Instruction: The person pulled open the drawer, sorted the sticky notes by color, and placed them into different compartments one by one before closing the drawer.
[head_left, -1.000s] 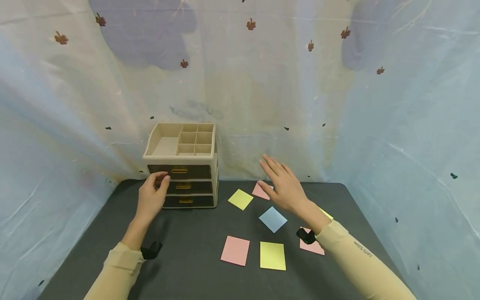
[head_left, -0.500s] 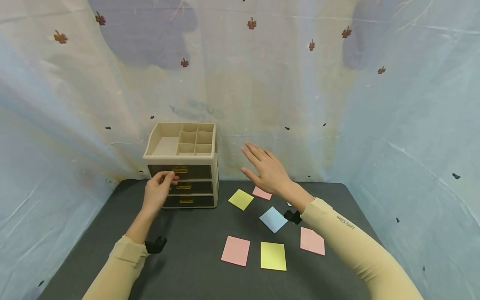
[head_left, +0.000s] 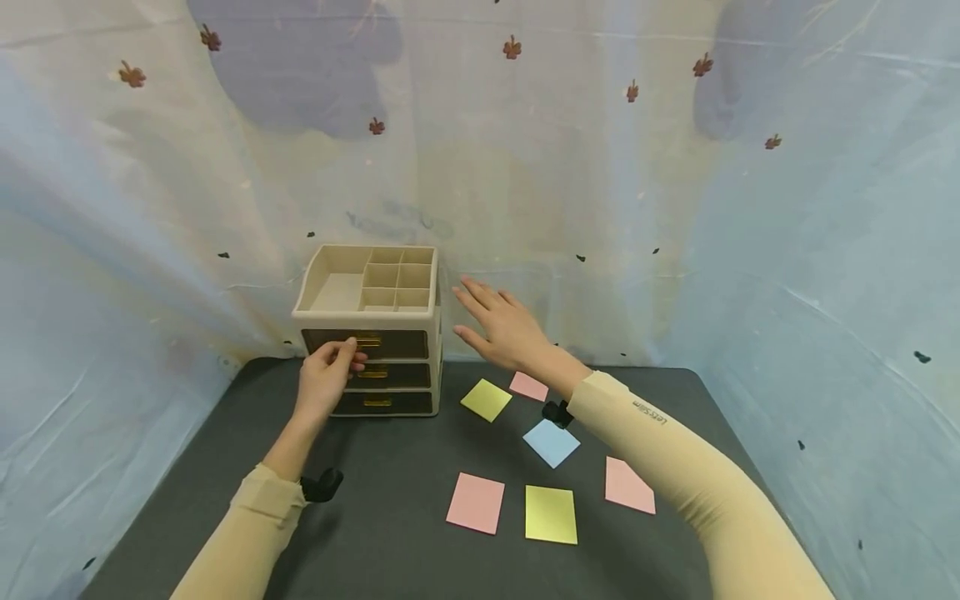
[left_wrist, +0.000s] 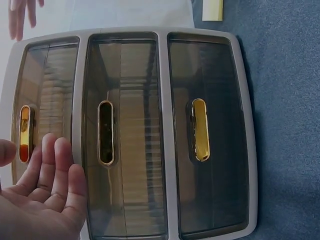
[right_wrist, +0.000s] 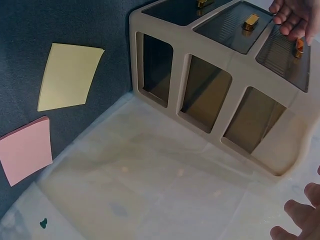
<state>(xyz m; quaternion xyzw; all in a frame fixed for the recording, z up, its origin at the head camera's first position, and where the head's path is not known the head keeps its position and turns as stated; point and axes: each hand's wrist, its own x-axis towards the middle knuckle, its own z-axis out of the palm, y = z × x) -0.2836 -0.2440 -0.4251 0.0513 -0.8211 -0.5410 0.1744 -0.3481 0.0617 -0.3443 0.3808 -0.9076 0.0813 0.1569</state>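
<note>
A beige desktop organizer [head_left: 367, 317] with dark see-through drawers and gold handles stands at the back left. My left hand [head_left: 327, 375] is in front of its top drawer [head_left: 405, 343], thumb and loosely bent fingers around the top drawer's handle [left_wrist: 25, 134]. A gap shows between the thumb and the fingers in the left wrist view; I cannot tell whether they touch the handle. To the right of the organizer, my right hand [head_left: 504, 323] hovers with fingers spread and straight, holding nothing. Its fingertips [right_wrist: 300, 212] show at the right edge of the right wrist view.
Sticky notes lie on the dark table [head_left: 390, 533]: a blue one [head_left: 552, 443], yellow ones [head_left: 486, 400] [head_left: 551, 515], and pink ones [head_left: 476, 503] [head_left: 628, 485] [head_left: 529, 386]. A patterned curtain [head_left: 600, 208] hangs behind and at both sides.
My right hand has moved left from above the sticky notes toward the organizer's right side. My left hand has shifted slightly right, closer to the top drawer's handle. The drawers have not moved.
</note>
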